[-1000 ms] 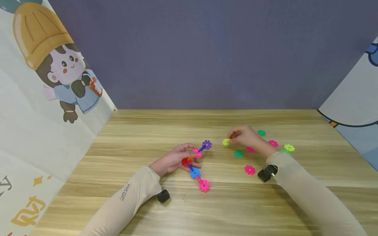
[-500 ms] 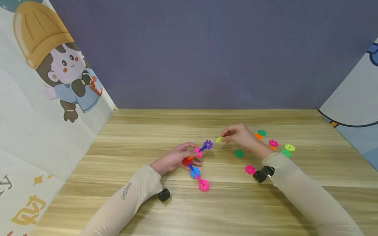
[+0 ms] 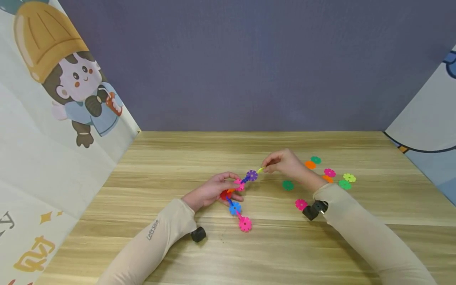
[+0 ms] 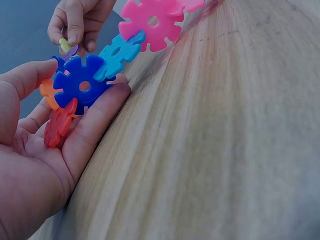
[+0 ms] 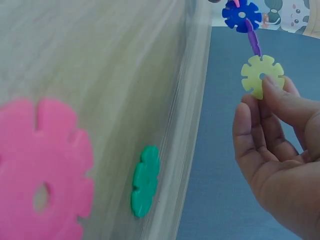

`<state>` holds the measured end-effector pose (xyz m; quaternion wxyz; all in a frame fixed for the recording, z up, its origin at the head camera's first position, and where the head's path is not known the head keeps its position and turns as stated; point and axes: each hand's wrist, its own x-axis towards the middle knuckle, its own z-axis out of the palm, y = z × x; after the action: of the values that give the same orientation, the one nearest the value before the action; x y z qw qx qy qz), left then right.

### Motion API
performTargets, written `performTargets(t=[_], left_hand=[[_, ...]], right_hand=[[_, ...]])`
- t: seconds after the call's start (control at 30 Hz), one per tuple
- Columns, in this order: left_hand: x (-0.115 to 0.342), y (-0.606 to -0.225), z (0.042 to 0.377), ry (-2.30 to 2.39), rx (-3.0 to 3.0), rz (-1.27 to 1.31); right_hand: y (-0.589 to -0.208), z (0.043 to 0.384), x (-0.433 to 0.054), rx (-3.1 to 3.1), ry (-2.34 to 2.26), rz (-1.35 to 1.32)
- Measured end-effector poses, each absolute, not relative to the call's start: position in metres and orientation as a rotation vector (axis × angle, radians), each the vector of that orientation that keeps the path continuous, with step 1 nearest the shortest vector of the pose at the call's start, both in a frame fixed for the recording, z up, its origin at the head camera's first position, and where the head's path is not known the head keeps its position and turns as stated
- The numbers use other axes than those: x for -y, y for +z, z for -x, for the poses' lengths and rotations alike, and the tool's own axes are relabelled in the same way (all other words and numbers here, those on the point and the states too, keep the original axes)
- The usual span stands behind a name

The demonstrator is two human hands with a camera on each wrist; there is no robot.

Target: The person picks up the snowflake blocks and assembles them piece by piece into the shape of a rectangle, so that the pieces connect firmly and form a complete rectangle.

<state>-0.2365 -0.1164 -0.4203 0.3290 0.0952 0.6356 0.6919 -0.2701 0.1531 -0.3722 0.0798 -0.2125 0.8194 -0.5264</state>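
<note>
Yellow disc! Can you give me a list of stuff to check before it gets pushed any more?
1. Yellow disc pinched by the right hand: ok.
2. Chain held by the left hand: ok.
3. Yellow disc's edge at the end of the purple disc: ok, they seem to touch, turned crosswise.
4. Yellow and purple slots locked together: cannot tell, the joint is too small to see.
5. Loose green disc out of the way: ok, it lies on the table, apart from the chain.
</note>
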Motion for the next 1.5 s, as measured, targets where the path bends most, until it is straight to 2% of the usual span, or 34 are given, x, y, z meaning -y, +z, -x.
performTargets(t=[0.53, 1.0, 1.5], left_hand=[[0.113, -0.419, 0.238, 1.735, -1.723, -0.385], [0.102, -0.421, 0.256, 1.876, -1.676, -0.338], [0.102, -0.421, 0.256, 1.876, -1.644, -0.328]], right_hand=[[-0.383, 0.273, -0.145, -2.402, -1.552, 0.605], [-0.382, 0.297, -0.145, -2.389, -1.532, 0.67], [-0.385, 0.295, -0.141, -2.375, -1.576, 0.678]])
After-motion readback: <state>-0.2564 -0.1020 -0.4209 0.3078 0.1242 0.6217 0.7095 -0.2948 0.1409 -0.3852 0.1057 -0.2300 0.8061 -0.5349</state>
